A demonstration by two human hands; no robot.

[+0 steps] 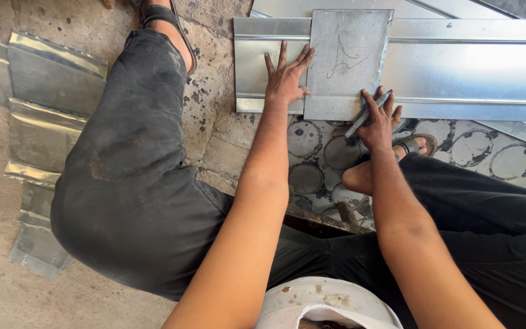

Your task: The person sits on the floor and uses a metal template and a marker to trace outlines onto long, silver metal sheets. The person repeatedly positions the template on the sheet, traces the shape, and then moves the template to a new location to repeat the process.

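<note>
I see left hand [285,78] spread flat, pinning square sheet-metal template [348,61] on long ribbed panel [458,67] | right hand [377,119] closed around metal scriber [368,113] at template's lower edge; floor work

The long metal channel [458,67] runs off the right edge.

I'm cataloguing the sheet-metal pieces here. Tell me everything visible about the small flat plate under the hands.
The small flat plate is a dull grey, roughly rectangular metal sheet with a thin curved line scribed on its face. It lies flat across a long ribbed metal panel, its lower edge overhanging that panel. The left hand presses flat at its left edge; the right hand, holding a slim grey tool, rests at its lower right corner.
</note>
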